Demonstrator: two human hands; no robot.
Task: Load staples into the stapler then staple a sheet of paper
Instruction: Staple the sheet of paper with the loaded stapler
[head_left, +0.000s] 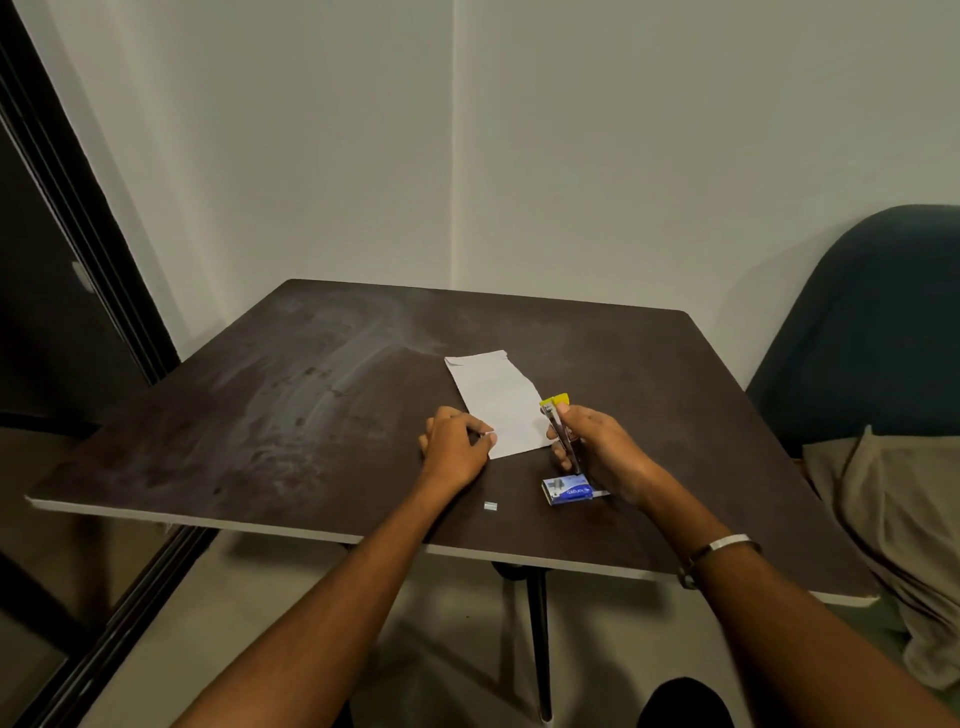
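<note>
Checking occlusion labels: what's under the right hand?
The right hand grips the stapler, yellow end sticking out. Beneath it lies the blue staple box, its right end covered by the hand. The stapler's underside is hidden.

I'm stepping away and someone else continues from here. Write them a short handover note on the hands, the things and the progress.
Left hand: pinching a small strip of staples at the paper's near corner.
Right hand: holding the stapler, yellow end away from you.
Staple box sits below the right hand; a loose staple piece lies near the table edge.
Done: staples taken out.
Left: load them, close, staple the paper.
</note>
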